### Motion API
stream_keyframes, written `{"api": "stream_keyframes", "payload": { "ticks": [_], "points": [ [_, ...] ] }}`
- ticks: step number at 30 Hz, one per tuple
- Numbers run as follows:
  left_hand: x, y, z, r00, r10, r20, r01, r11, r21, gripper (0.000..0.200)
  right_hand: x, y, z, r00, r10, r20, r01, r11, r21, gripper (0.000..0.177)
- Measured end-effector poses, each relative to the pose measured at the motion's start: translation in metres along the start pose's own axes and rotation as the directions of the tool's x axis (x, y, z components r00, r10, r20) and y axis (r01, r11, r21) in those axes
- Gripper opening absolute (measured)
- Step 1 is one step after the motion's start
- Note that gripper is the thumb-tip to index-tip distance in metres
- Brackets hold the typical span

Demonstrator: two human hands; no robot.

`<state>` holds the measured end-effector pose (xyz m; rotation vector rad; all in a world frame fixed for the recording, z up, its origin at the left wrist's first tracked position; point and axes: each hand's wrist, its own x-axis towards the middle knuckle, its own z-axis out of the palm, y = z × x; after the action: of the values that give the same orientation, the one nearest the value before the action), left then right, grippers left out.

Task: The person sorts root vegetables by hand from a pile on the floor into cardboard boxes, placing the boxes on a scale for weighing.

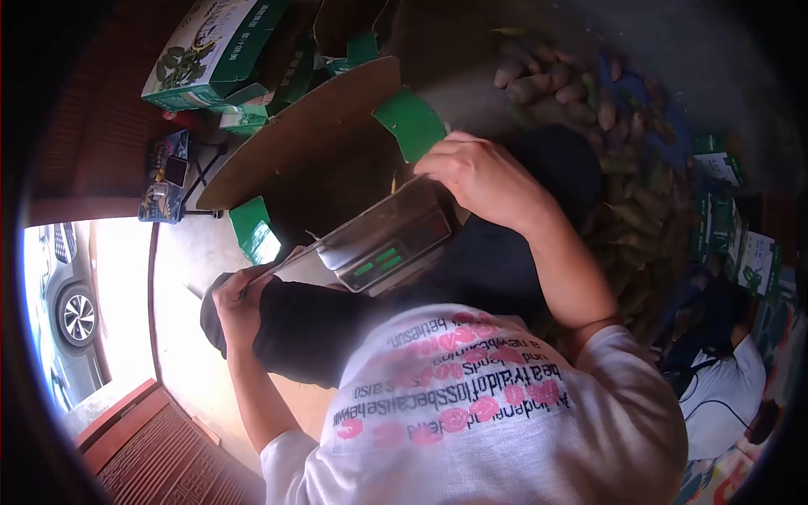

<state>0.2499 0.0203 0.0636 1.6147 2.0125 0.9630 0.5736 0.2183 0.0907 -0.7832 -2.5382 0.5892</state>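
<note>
An open cardboard carton [328,181] is seen toward 11 o'clock from the centre of the view, its near rim slanted from 8 up to 2 o'clock and gripped at both ends. A broad plain-brown flap [282,139] is spread outward toward 11 o'clock. Green end flaps are turned out at 2 o'clock [410,124] and 8 o'clock [251,225], the latter marked by bright glare. The interior is deeply shadowed.

One head-worn wide-angle view, rounded dark at its edges, looks forward and steeply down. The printed T-shirt [471,404] sits closest, nearer than either hand; the open carton [290,139] lies between left hand [239,310] and right hand [484,178]. Beyond the left, it reaches a car [71,311]; beyond the right, root vegetables [551,80].
</note>
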Motion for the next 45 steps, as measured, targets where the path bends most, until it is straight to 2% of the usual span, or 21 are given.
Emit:
{"api": "stream_keyframes", "payload": {
  "ticks": [3, 10, 14, 20, 22, 24, 25, 28, 29, 32, 33, 34, 36, 37, 38, 39, 41, 42, 43, 44, 45],
  "points": [
    [-0.001, 0.007, -0.002, 1.000, -0.015, 0.020, 0.015, 1.000, -0.015, 0.013, -0.002, -0.003, 0.001, 1.000, -0.007, 0.004, 0.007, 1.000, -0.020, 0.014],
    [-0.010, -0.017, -0.006, 0.990, 0.133, -0.054, -0.123, 0.980, 0.154, 0.014, -0.012, -0.011, -0.002, 0.998, 0.026, 0.048, -0.022, 0.996, -0.086, 0.014],
    [-0.004, -0.007, -0.011, 0.996, 0.081, 0.046, -0.088, 0.981, 0.172, 0.013, -0.018, -0.014, -0.001, 0.998, 0.061, 0.032, -0.058, 0.994, -0.094, 0.012],
    [0.000, -0.006, -0.017, 0.981, -0.052, 0.187, 0.045, 0.998, 0.042, 0.023, -0.032, -0.010, -0.002, 0.997, 0.079, -0.023, -0.080, 0.995, -0.056, 0.014],
    [0.007, 0.007, -0.020, 0.968, 0.006, 0.250, 0.015, 0.996, -0.084, 0.033, -0.038, -0.006, -0.005, 0.993, 0.054, -0.107, -0.051, 0.998, 0.031, 0.010],
    [0.012, 0.021, -0.026, 0.949, 0.059, 0.310, 0.006, 0.979, -0.205, 0.057, -0.043, -0.002, -0.018, 0.936, -0.025, -0.350, 0.035, 0.999, 0.023, 0.013],
    [0.016, 0.023, -0.033, 0.946, -0.004, 0.325, 0.067, 0.981, -0.180, 0.084, -0.047, 0.000, -0.030, 0.892, -0.021, -0.451, 0.031, 0.999, 0.016, 0.015],
    [0.028, 0.040, -0.046, 0.989, 0.086, 0.124, -0.089, 0.996, 0.019, 0.066, -0.069, 0.020, -0.065, 0.719, 0.013, -0.695, -0.008, 1.000, 0.010, 0.019],
    [0.031, 0.026, -0.055, 0.994, 0.085, 0.072, -0.091, 0.992, 0.083, 0.049, -0.081, 0.032, -0.073, 0.686, 0.038, -0.727, -0.046, 0.999, 0.009, 0.021],
    [0.047, 0.007, -0.076, 0.970, 0.242, -0.025, -0.201, 0.856, 0.476, 0.043, -0.125, 0.084, -0.079, 0.637, 0.164, -0.753, -0.215, 0.976, 0.031, 0.026],
    [0.054, 0.006, -0.083, 0.974, 0.181, -0.137, -0.120, 0.922, 0.369, 0.031, -0.139, 0.106, -0.074, 0.587, 0.221, -0.779, -0.272, 0.960, 0.068, 0.027],
    [0.059, 0.005, -0.086, 0.961, 0.233, -0.149, -0.165, 0.916, 0.367, 0.029, -0.152, 0.122, -0.063, 0.532, 0.278, -0.800, -0.329, 0.938, 0.108, 0.029],
    [0.067, 0.000, -0.090, 0.927, 0.332, -0.177, -0.253, 0.898, 0.359, 0.027, -0.168, 0.135, -0.044, 0.354, 0.532, -0.769, -0.391, 0.831, 0.395, 0.033],
    [0.072, -0.004, -0.097, 0.980, 0.048, -0.193, 0.001, 0.969, 0.246, 0.035, -0.174, 0.139, -0.034, 0.319, 0.563, -0.763, -0.403, 0.809, 0.429, 0.038],
    [0.078, -0.009, -0.103, 0.986, -0.025, -0.164, 0.075, 0.949, 0.307, 0.036, -0.181, 0.142, -0.022, 0.289, 0.600, -0.746, -0.451, 0.773, 0.447, 0.041],
    [0.083, -0.006, -0.107, 0.985, -0.101, -0.138, 0.145, 0.917, 0.372, 0.037, -0.192, 0.150, -0.006, 0.312, 0.568, -0.762, -0.538, 0.766, 0.351, 0.043],
    [0.094, -0.024, -0.109, 0.995, -0.023, -0.093, 0.060, 0.906, 0.419, 0.039, -0.216, 0.170, 0.021, 0.389, 0.590, -0.708, -0.718, 0.676, 0.169, 0.047],
    [0.099, -0.050, -0.111, 0.989, 0.130, -0.065, -0.092, 0.910, 0.405, 0.040, -0.230, 0.172, 0.033, 0.507, 0.636, -0.582, -0.837, 0.525, -0.154, 0.049],
    [0.101, -0.062, -0.113, 0.983, 0.175, -0.064, -0.138, 0.916, 0.376, 0.041, -0.245, 0.178, 0.050, 0.527, 0.714, -0.461, -0.850, 0.432, -0.302, 0.058],
    [0.103, -0.074, -0.114, 0.974, 0.219, -0.062, -0.185, 0.919, 0.347, 0.042, -0.261, 0.182, 0.068, 0.514, 0.790, -0.335, -0.823, 0.344, -0.452, 0.068],
    [0.104, -0.080, -0.114, 0.984, 0.160, -0.081, -0.128, 0.943, 0.307, 0.043, -0.277, 0.183, 0.083, 0.425, 0.859, -0.286, -0.846, 0.265, -0.462, 0.072]
  ]
}}
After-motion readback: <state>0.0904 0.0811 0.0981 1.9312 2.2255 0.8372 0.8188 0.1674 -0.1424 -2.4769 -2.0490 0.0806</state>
